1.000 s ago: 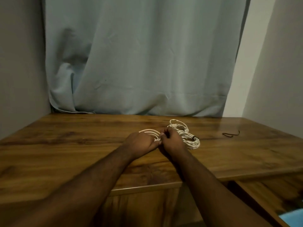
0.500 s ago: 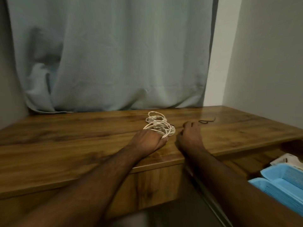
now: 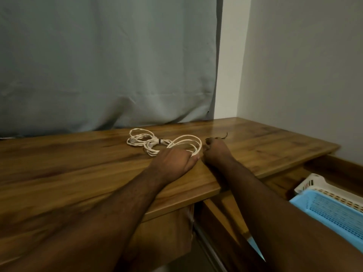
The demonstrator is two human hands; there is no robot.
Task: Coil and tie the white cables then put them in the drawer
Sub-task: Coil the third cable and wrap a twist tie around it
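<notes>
On the brown wooden table [image 3: 78, 163], the left hand [image 3: 172, 160] grips the near end of a coil of white cable [image 3: 186, 143], its loops reaching away from those fingers. Beyond-left lies a tied white cable bundle [image 3: 144, 141], long axis left-right. The right hand's fingers [image 3: 210, 143] pinch a thin dark tie [image 3: 224, 136].
</notes>
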